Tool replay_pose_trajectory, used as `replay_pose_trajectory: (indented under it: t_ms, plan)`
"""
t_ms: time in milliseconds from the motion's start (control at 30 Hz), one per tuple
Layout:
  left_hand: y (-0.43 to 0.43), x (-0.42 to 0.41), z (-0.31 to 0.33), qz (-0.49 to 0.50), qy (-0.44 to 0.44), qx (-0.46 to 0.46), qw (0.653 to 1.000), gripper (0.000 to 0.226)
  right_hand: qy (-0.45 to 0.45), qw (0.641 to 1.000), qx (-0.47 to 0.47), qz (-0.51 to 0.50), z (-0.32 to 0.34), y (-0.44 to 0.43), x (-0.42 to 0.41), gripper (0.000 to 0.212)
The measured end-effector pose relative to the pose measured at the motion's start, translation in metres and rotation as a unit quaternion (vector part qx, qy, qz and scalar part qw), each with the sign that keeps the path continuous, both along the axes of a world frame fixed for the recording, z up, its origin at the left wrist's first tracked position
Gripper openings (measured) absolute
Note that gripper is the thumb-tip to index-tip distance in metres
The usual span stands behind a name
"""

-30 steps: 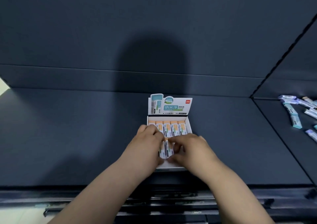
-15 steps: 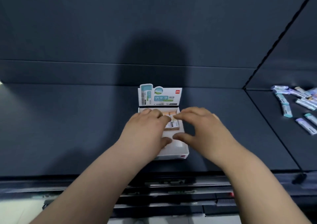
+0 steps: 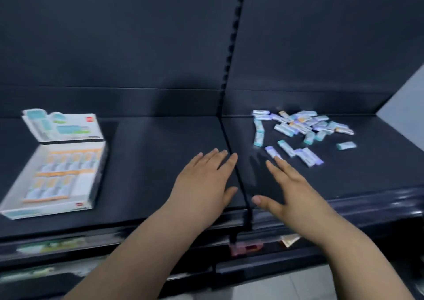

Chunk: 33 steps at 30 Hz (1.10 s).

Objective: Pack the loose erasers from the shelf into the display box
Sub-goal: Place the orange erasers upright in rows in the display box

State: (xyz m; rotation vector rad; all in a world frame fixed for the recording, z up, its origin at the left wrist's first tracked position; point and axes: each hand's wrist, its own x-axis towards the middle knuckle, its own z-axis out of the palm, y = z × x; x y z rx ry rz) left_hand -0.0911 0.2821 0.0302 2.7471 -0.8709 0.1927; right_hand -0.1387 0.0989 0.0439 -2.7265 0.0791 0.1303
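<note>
Starting at the left, we see the display box (image 3: 54, 175) lying flat on the shelf (image 3: 160, 143) with its printed lid flap propped up at the back, which leaves the tray open from above for loading. Its long axis runs from the shelf's front edge toward the back, slightly tilted, and the erasers inside lie in rows with their long sides parallel to it; a white gap shows at the near right corner, so we judge it not yet full. Our left hand (image 3: 203, 182) hovers palm down, fingers spread, holding nothing. Our right hand (image 3: 296, 191) is likewise flat and empty, fingertips just beside the nearest of the loose erasers (image 3: 298, 127). These lie scattered on the right shelf section, pointing every which way, well apart from the box.
</note>
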Motion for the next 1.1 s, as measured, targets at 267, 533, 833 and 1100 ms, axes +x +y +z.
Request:
replay_pose_trajectory:
  t_ms: [267, 533, 833, 1100]
  plan:
    - [-0.075, -0.011, -0.007, 0.015, 0.028, -0.009, 0.999, 0.064, 0.010, 1.000, 0.025, -0.016, -0.003, -0.080, -0.005, 0.083]
    - [-0.101, 0.032, -0.006, -0.003, 0.026, 0.007, 1.000, 0.060, -0.018, 0.999, 0.031, -0.035, -0.005, -0.106, 0.029, 0.078]
    - [-0.138, 0.070, -0.017, -0.019, 0.046, 0.016, 0.999, 0.058, -0.083, 0.990, 0.055, -0.097, -0.024, -0.150, 0.065, 0.058]
    - [-0.202, 0.099, -0.017, 0.037, 0.053, 0.046, 0.997, 0.057, -0.109, 0.991, 0.033, -0.076, -0.023, -0.239, 0.110, 0.054]
